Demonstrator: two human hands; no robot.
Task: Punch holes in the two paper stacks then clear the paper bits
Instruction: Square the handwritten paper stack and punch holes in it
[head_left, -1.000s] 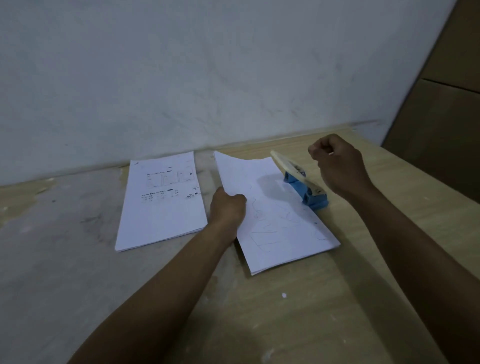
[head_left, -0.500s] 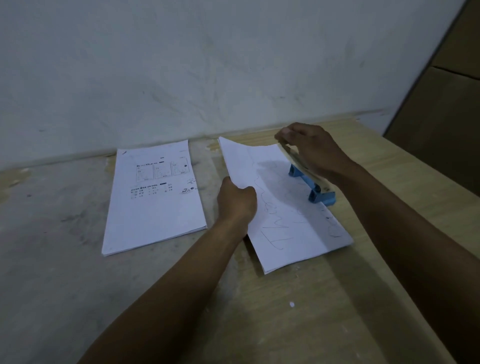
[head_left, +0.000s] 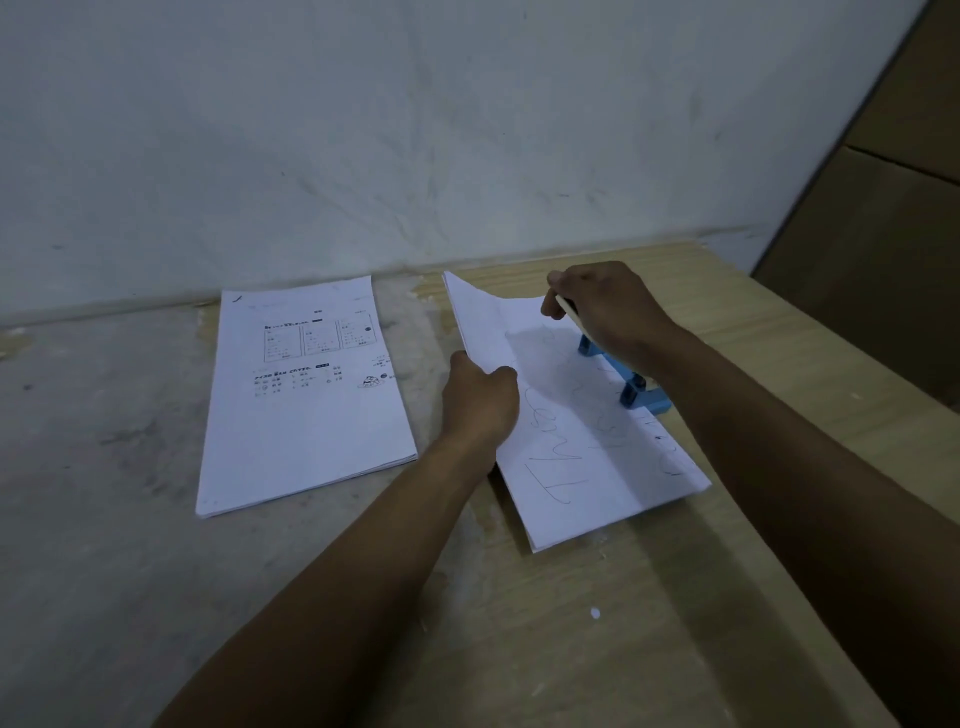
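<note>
Two white paper stacks lie on the wooden table. The printed stack rests flat at the left, untouched. My left hand grips the left edge of the handwritten stack and lifts that side a little. The stack's right edge sits in a blue hole punch with a cream lever. My right hand lies on top of the lever with its fingers curled over the far end. Most of the punch is hidden under that hand.
A pale wall runs along the table's back edge. A brown cabinet stands at the right, beyond the table's right edge. A small white paper bit lies on the table near me.
My right hand came down from a raised fist onto the punch lever, and the lever went from tilted up to low. My left hand kept its grip on the handwritten stack.
</note>
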